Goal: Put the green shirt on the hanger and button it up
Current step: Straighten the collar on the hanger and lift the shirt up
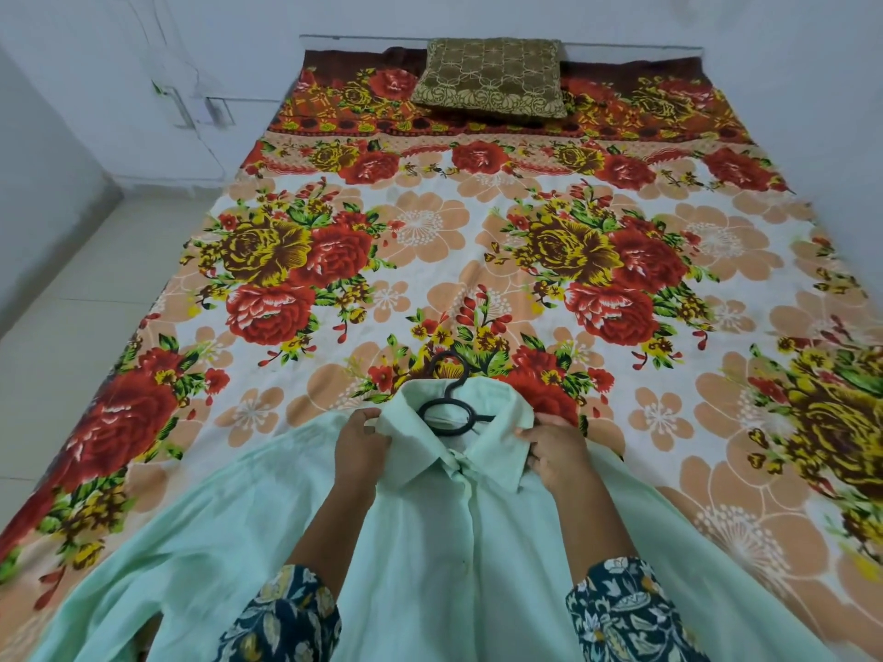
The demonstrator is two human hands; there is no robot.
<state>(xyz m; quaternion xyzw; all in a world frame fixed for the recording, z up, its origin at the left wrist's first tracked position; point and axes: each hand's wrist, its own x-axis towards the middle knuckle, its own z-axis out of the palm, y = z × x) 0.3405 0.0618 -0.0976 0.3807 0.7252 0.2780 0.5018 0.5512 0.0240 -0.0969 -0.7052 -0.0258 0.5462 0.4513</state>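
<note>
mostly done: the green shirt (430,542) lies on the bed (525,241), hanger (449,413) inside. our left hand (359,449) and right hand (556,453) pinch its collar; the placket looks closed, buttons unclear.

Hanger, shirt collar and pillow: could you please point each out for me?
hanger (446,419): head view, on its black ring below the hook.
shirt collar (497,451): head view, on its right flap.
pillow (489,76): head view, on its patterned middle.

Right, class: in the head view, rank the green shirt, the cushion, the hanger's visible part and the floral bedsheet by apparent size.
1. floral bedsheet
2. green shirt, enlarged by nearness to the camera
3. cushion, shrunk by distance
4. hanger, mostly hidden inside the shirt
</note>
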